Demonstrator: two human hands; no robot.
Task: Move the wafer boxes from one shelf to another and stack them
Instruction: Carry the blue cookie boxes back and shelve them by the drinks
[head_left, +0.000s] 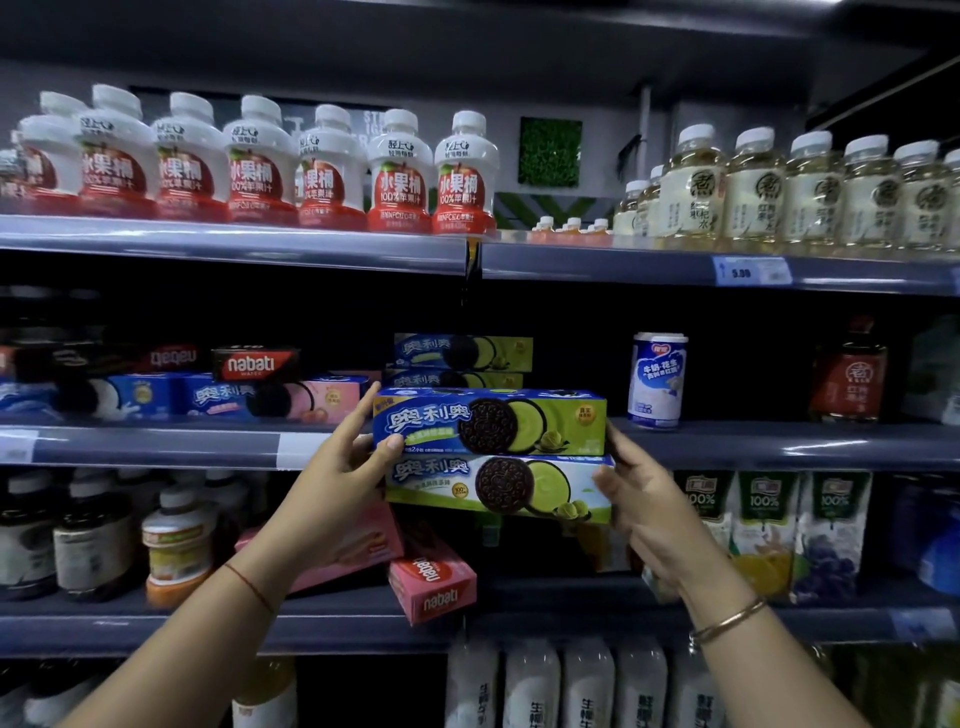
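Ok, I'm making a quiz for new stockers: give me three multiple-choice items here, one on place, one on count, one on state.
1. Where does the blue-and-white can stand? A) among the top bottles B) on the biscuit shelf, right of the held green boxes C) on the lowest shelf
2. How many green boxes are being carried? A) one B) two C) four
3. How are they supported? A) one hand alone B) set down, hands off C) a hand at each end
Answers: B, it stands on that shelf's right part; B, an upper box lies on a lower box; C, the left hand and right hand grip opposite ends.
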